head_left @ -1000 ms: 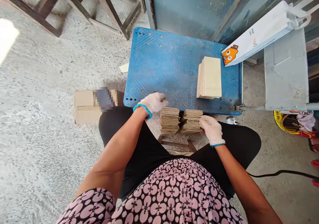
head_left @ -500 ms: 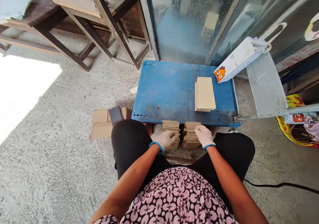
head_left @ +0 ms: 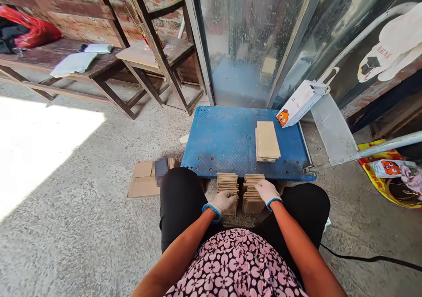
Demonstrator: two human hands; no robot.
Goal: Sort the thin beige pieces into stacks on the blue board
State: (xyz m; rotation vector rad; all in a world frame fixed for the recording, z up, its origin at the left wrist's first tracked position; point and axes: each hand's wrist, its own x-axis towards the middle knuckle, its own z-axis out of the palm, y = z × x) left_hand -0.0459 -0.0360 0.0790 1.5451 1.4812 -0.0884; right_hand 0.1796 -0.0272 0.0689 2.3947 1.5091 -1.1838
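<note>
Two rows of tan boards, the left row and the right row, stand side by side between the person's knees, by the near edge of the blue worktop; we cannot see what bears them. The left hand, in a white glove, hides part of the left row; its fingers are curled, but we cannot tell whether that grip is grasping a board. The right hand, gloved alike, covers the outer side of the right row, its fingertips too obscured for us to tell that grip's state. On the worktop lies a stack of boards, its far and right sides out of our sight. Beyond it leans a white bag. Leftward, a knee and a pixelated patch hide part of a cardboard box. We see a red bag cut off at far left.
</note>
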